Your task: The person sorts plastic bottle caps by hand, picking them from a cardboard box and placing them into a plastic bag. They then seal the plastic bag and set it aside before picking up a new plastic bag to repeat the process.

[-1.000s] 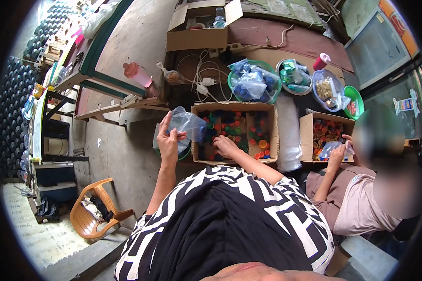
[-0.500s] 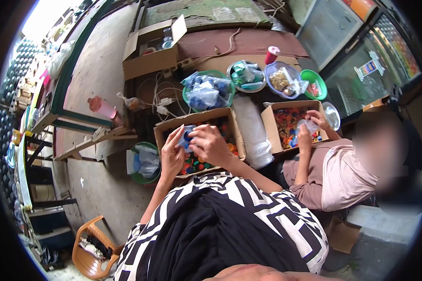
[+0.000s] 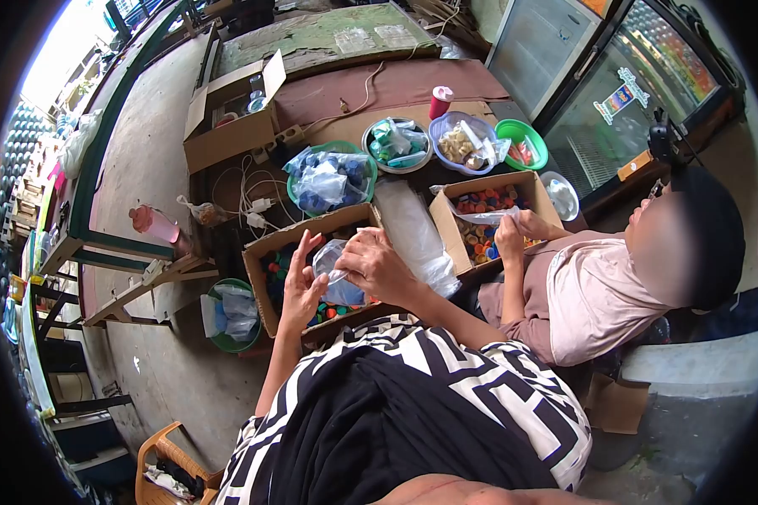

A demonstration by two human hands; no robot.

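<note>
A small clear plastic bag (image 3: 339, 289) with something bluish in it hangs between my hands, over a cardboard box (image 3: 261, 290) of colourful bottle caps (image 3: 324, 314). My right hand (image 3: 374, 263) pinches the bag's upper part between bent fingers. On the other side, my left hand (image 3: 299, 282) has its fingers stretched upward and apart, its thumb close against the bag's edge. Whether that thumb touches the plastic is hard to make out.
At my right a co-worker (image 3: 598, 278) holds a clear bag over another box (image 3: 455, 227) of caps. Flat plastic sheeting (image 3: 413, 231) lies between the boxes. Behind stand a basin of blue bagged items (image 3: 333, 178) and several bowls. A green basket (image 3: 236, 320) is at left.
My left fingers have spread apart and the bag now hangs lower, mostly from my right hand. The view has shifted, and the co-worker's bag is stretched out flatter.
</note>
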